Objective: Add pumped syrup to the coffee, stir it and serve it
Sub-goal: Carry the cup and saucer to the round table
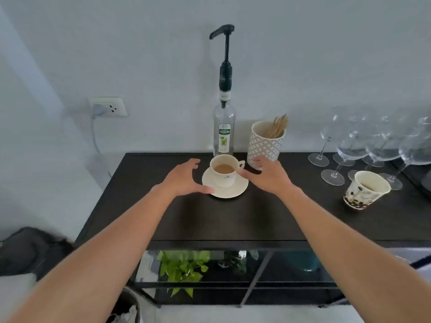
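While coffee cup [224,172] sits between, left hand [184,180], right hand [268,174] spread, empty.

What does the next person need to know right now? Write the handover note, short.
Left hand: open, thumb at the saucer's left rim, holding nothing.
Right hand: open, fingers beside the cup handle, holding nothing.
Cup of milky coffee sits on the saucer, on the black table, just in front of the syrup bottle; its pump is raised, spout pointing left.
Wooden stirrers stand in the patterned holder right of the bottle.
Done: cannot tell whether syrup has been added; no stirrer in the cup.
Left: pump if needed, stir, serve.
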